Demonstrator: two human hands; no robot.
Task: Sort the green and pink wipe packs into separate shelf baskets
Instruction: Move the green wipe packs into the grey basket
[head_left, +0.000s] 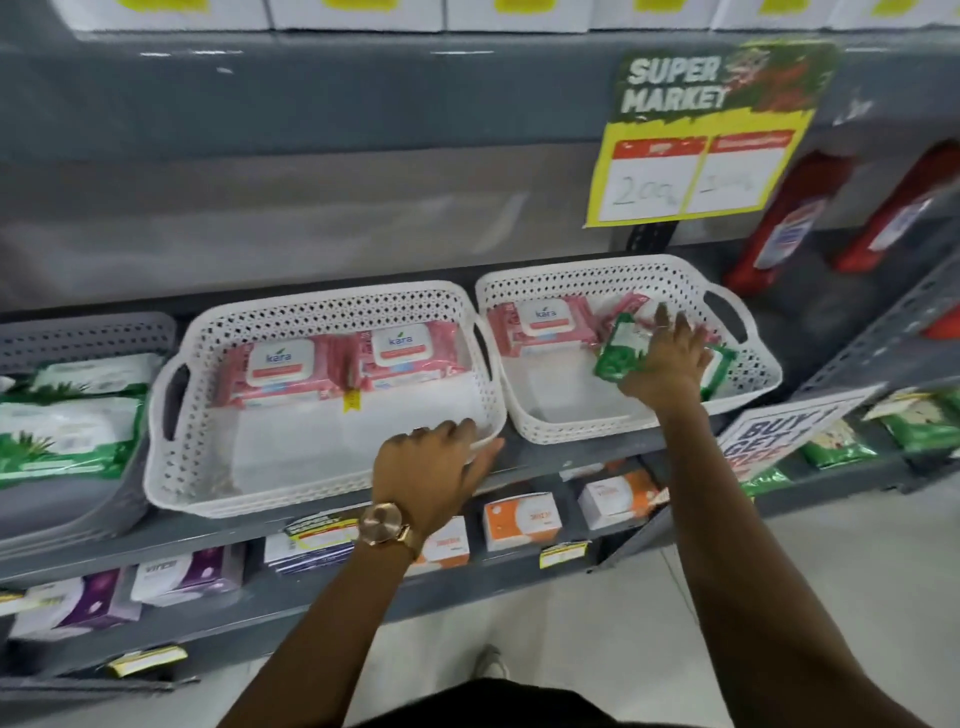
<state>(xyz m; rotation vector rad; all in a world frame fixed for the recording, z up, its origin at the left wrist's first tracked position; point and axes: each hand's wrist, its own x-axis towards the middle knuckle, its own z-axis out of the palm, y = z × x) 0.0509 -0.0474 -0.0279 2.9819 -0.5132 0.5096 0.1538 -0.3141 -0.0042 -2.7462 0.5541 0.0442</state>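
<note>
Three baskets stand on the grey shelf. The grey basket (104, 332) at the left holds green wipe packs (67, 426). The middle white basket (322, 499) holds two pink wipe packs (283, 371) side by side at its back. The right white basket (571, 426) holds pink packs (540, 322) and a green pack (621, 353). My right hand (670, 358) lies on that green pack, fingers spread over it. My left hand (431, 462), with a wristwatch, rests on the front right rim of the middle basket.
A yellow supermarket price sign (696, 145) hangs above the right basket. Red bottles (795, 218) stand to the right. The shelf below carries orange and white boxes (522, 519) and purple packs (182, 577). A "buy 1 get 1" sign (779, 431) and more green packs (831, 447) sit lower right.
</note>
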